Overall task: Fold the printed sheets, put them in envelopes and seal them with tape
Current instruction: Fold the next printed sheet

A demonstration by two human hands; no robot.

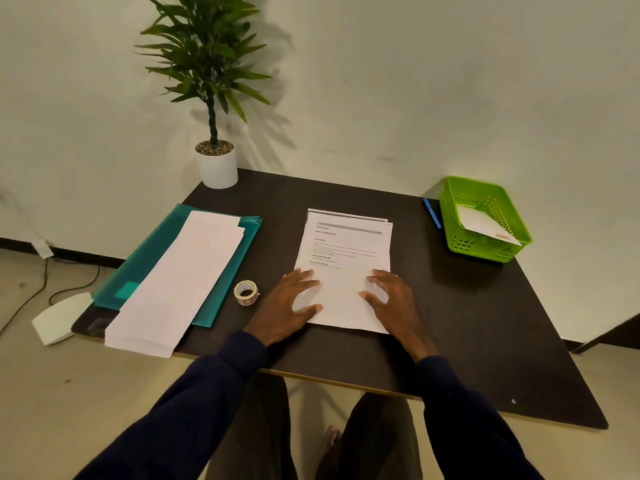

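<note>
Both hands flat, fingers spread, on printed sheets [346, 268] mid-counter | left hand [289, 303] and right hand [391, 299] gripping nothing | envelopes [180, 282] and tape roll [246, 292] lie left | best practice: square edges before creasing.

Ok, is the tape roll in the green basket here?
No, the tape roll sits on the black table beside the left hand, across the table from the green basket.

printed sheets [346, 258]: matt white paper | envelopes [180, 282]: smooth white paper | folder [152, 261]: glossy translucent teal plastic | tape roll [246, 293]: shiny clear film | basket [460, 237]: perforated green plastic | table [467, 323]: matt dark laminate
</note>
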